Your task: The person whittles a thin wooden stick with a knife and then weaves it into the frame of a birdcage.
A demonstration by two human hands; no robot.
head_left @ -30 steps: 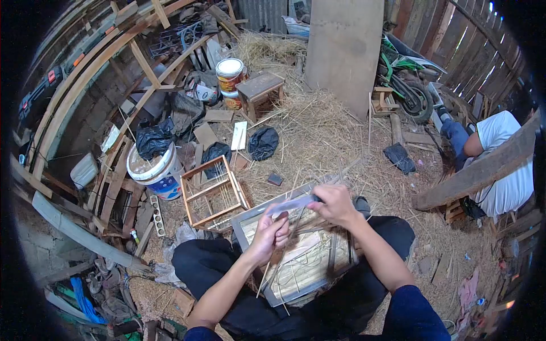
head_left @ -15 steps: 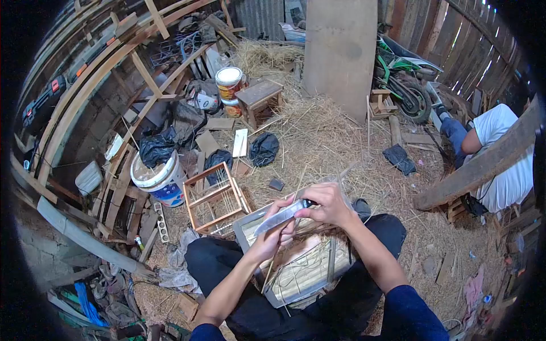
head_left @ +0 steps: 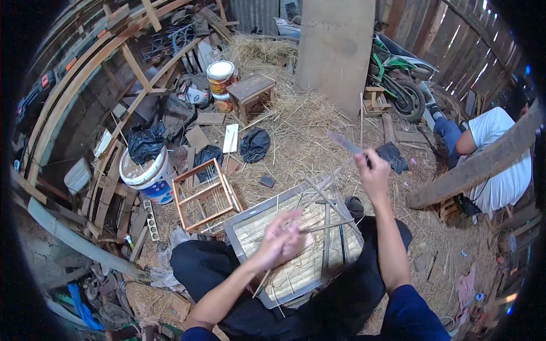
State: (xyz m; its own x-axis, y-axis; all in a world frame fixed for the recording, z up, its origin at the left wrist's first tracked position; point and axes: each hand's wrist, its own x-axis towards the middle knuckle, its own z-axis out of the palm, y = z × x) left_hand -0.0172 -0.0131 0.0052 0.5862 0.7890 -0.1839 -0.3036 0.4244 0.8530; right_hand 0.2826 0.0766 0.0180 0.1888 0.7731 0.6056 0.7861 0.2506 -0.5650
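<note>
In my right hand is a knife, its blade angled up and to the left, above the straw-covered floor. My left hand, smeared by motion, is above a grey-framed board across my lap. A thin strip sticks out to the right of its fingers and appears held there. Pale slats fill the board, with loose thin strips scattered over them. A dark flat bar and a slim dark rod also lie on it, towards the right.
A small wooden frame stands left of the board, beside a white bucket topped with black plastic. Ahead are a wooden stool and stacked paint pails. A person in a white shirt sits at right behind a slanted beam.
My right hand has carried the knife away from my left hand, up and to the right. The left hand has lowered towards the board. My view has shifted slightly.
</note>
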